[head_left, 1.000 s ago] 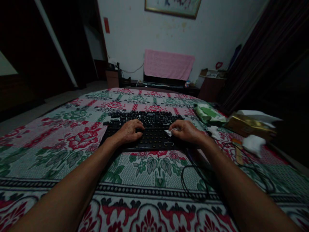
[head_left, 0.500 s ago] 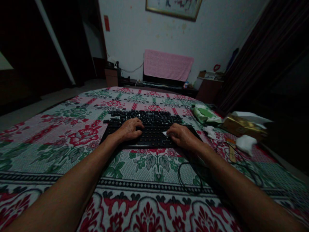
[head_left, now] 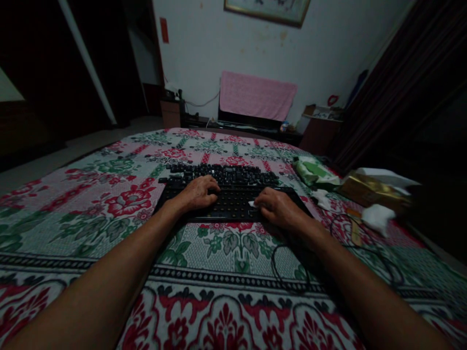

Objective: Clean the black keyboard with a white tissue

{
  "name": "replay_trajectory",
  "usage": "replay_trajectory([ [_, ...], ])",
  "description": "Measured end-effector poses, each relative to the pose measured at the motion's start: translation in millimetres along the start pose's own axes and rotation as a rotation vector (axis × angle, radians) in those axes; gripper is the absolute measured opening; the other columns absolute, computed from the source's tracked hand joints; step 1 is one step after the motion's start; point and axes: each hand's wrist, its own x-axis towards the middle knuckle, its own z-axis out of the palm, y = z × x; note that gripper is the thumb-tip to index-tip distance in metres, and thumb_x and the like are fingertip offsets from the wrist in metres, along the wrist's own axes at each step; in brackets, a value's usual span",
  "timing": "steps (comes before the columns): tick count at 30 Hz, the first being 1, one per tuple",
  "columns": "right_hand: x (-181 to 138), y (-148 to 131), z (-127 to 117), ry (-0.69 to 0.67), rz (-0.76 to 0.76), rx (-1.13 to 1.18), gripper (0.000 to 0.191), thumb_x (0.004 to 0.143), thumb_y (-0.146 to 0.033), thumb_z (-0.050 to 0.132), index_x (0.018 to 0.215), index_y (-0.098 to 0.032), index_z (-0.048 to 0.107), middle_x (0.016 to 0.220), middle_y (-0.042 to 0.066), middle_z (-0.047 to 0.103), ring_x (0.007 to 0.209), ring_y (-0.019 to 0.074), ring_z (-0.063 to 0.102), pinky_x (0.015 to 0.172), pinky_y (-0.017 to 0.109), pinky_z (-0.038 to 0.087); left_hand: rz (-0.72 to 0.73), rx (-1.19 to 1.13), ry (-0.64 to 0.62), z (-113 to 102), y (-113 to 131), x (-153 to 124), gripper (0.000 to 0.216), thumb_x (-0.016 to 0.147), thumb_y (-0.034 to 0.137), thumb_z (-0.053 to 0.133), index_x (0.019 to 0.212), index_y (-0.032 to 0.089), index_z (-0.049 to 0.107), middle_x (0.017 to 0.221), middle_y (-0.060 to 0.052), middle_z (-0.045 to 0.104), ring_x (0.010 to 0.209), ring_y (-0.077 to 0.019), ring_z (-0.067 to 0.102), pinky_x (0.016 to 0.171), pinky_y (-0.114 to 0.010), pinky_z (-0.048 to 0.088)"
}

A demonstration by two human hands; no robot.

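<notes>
A black keyboard [head_left: 233,201] lies on a flowered bedspread [head_left: 120,204], its near rows bare of keycaps. Loose black keycaps [head_left: 219,171] are heaped along its far edge. My left hand [head_left: 199,193] rests on the keyboard's left half with the fingers curled down onto it. My right hand [head_left: 277,207] sits on the right half, fingers closed on a small white wad [head_left: 252,204] that looks like tissue pressed against the board.
A black cable [head_left: 292,262] loops by my right forearm. To the right lie a green packet [head_left: 314,173], a gold box [head_left: 368,192] and crumpled white tissue [head_left: 377,218]. A pink cloth [head_left: 257,95] covers a screen at the far wall.
My right hand has slid left and nearer along the keyboard with the white wad. The left hand stays put. The view has shifted slightly.
</notes>
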Motion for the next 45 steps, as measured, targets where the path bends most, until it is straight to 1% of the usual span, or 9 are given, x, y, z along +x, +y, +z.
replay_trajectory([
  [8, -3.3, -3.9, -3.0, 0.022, 0.037, -0.016, 0.018, 0.071, -0.009, 0.050, 0.079, -0.015, 0.065, 0.079, 0.004, 0.057, 0.071, 0.0141, 0.053, 0.065, 0.024, 0.040, -0.005, -0.014, 0.004, -0.6, 1.1, -0.4, 0.027, 0.070, 0.024, 0.054, 0.092, 0.019, 0.069, 0.106, -0.004, 0.060, 0.098, -0.0205, 0.056, 0.089, -0.033, 0.044],
  [15, 1.5, -6.5, 7.7, 0.038, -0.105, 0.106, 0.023, 0.074, -0.007, 0.048, 0.087, -0.016, 0.065, 0.087, 0.005, 0.058, 0.078, 0.0139, 0.054, 0.070, 0.024, 0.041, -0.016, -0.020, -0.001, -1.1, 1.0, -0.2, 0.027, 0.070, 0.024, 0.054, 0.092, 0.020, 0.069, 0.105, -0.003, 0.060, 0.098, -0.0199, 0.057, 0.089, -0.032, 0.045],
  [22, 1.1, -8.6, 3.0, 0.068, -0.008, 0.050, 0.016, 0.070, -0.009, 0.050, 0.075, -0.016, 0.064, 0.077, 0.004, 0.056, 0.069, 0.0135, 0.052, 0.063, 0.024, 0.039, -0.006, -0.002, 0.003, -0.2, 0.3, -0.6, 0.027, 0.070, 0.024, 0.053, 0.092, 0.020, 0.069, 0.105, -0.003, 0.061, 0.097, -0.0194, 0.057, 0.089, -0.031, 0.045],
  [25, 3.3, -11.7, 3.4, 0.104, -0.067, 0.122, 0.020, 0.071, -0.007, 0.048, 0.081, -0.016, 0.064, 0.082, 0.005, 0.058, 0.074, 0.0139, 0.054, 0.067, 0.024, 0.041, -0.008, -0.011, 0.005, 0.4, -0.1, 0.1, 0.028, 0.070, 0.024, 0.053, 0.092, 0.019, 0.069, 0.105, -0.004, 0.060, 0.097, -0.0196, 0.057, 0.089, -0.031, 0.045],
  [29, 6.0, -18.7, 6.6, 0.047, -0.174, 0.166, 0.025, 0.075, -0.007, 0.047, 0.089, -0.017, 0.065, 0.089, 0.005, 0.058, 0.079, 0.0139, 0.054, 0.072, 0.025, 0.042, -0.004, -0.010, 0.008, 1.2, -1.5, 0.8, 0.029, 0.069, 0.024, 0.053, 0.093, 0.020, 0.069, 0.105, -0.003, 0.060, 0.098, -0.0197, 0.057, 0.089, -0.031, 0.045],
  [33, 5.0, -21.7, 5.8, 0.001, -0.131, 0.117, 0.021, 0.072, -0.008, 0.049, 0.083, -0.016, 0.066, 0.083, 0.004, 0.055, 0.073, 0.0135, 0.052, 0.067, 0.024, 0.041, 0.001, -0.005, 0.006, 0.8, -1.6, 0.4, 0.028, 0.070, 0.025, 0.054, 0.092, 0.021, 0.069, 0.106, -0.002, 0.060, 0.099, -0.0190, 0.057, 0.090, -0.031, 0.045],
  [36, 4.7, -21.9, 6.2, 0.039, -0.108, 0.123, 0.020, 0.072, -0.008, 0.049, 0.081, -0.016, 0.065, 0.081, 0.004, 0.055, 0.073, 0.0137, 0.052, 0.067, 0.025, 0.041, -0.002, -0.007, 0.007, 0.3, -0.7, 0.4, 0.028, 0.070, 0.025, 0.054, 0.092, 0.020, 0.069, 0.106, -0.003, 0.060, 0.098, -0.0197, 0.057, 0.090, -0.031, 0.045],
  [42, 8.8, -25.3, 14.5, 0.078, -0.225, 0.204, 0.030, 0.076, -0.004, 0.045, 0.097, -0.016, 0.063, 0.094, 0.007, 0.057, 0.086, 0.0147, 0.054, 0.077, 0.027, 0.043, -0.016, -0.008, 0.002, -0.6, 1.3, 0.9, 0.028, 0.070, 0.025, 0.054, 0.093, 0.019, 0.069, 0.106, -0.004, 0.060, 0.098, -0.0195, 0.057, 0.090, -0.030, 0.045],
  [45, 9.1, -27.3, 15.5, 0.049, -0.219, 0.186, 0.028, 0.074, -0.004, 0.046, 0.092, -0.016, 0.064, 0.091, 0.007, 0.057, 0.083, 0.0148, 0.054, 0.074, 0.027, 0.043, -0.011, -0.003, 0.002, -0.7, 1.6, 0.5, 0.028, 0.070, 0.025, 0.054, 0.093, 0.020, 0.069, 0.106, -0.003, 0.060, 0.098, -0.0191, 0.057, 0.090, -0.030, 0.044],
])
